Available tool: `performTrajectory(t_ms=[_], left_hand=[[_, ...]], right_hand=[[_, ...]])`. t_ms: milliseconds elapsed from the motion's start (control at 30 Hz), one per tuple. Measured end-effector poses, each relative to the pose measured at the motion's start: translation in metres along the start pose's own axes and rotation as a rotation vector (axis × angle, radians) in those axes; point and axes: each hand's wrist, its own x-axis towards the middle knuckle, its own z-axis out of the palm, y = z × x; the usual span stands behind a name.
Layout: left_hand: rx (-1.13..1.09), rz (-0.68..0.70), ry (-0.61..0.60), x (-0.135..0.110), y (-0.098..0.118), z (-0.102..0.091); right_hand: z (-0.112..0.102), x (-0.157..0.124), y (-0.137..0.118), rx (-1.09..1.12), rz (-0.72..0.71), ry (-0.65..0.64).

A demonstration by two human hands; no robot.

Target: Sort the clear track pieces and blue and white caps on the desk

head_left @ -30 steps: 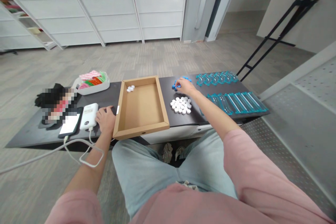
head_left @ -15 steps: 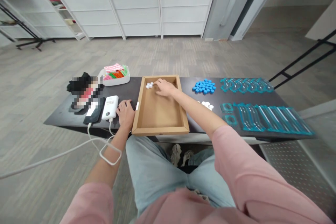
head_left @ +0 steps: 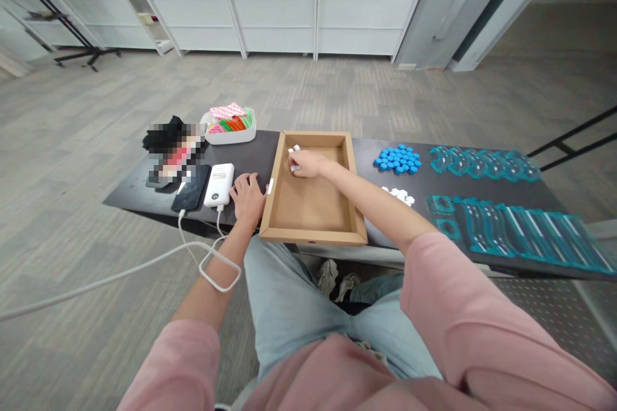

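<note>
White pieces [head_left: 296,148] — small, blocky — in cardboard tray [head_left: 313,235]; right fingers [head_left: 299,158] curled, grip unclear; left fingers [head_left: 245,186] spread.

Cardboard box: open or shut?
Open: the box's inside floor shows from above, and the right hand is inside, beside white pieces.

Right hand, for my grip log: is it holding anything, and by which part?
Cannot tell: the right hand is at white pieces in the cardboard box, its grip hidden.
</note>
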Motion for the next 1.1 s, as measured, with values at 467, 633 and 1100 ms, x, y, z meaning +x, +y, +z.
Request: performTrajectory(t_ms=[467,633,1100], left_hand=[[0.091,0.003,0.039,0.005,-0.003,0.007],[0.106,-0.013,0.05,0.008,-0.006,0.012],[0.12,-0.045,0.058,0.012,-0.01,0.017]], right_hand=[[-0.052,-0.201,0.071,0.434,0.042,0.506],[-0.047,-0.324,0.088,0.438,0.249,0.627],[0.019,-0.387,0.081,0.106,0.404,0.408]])
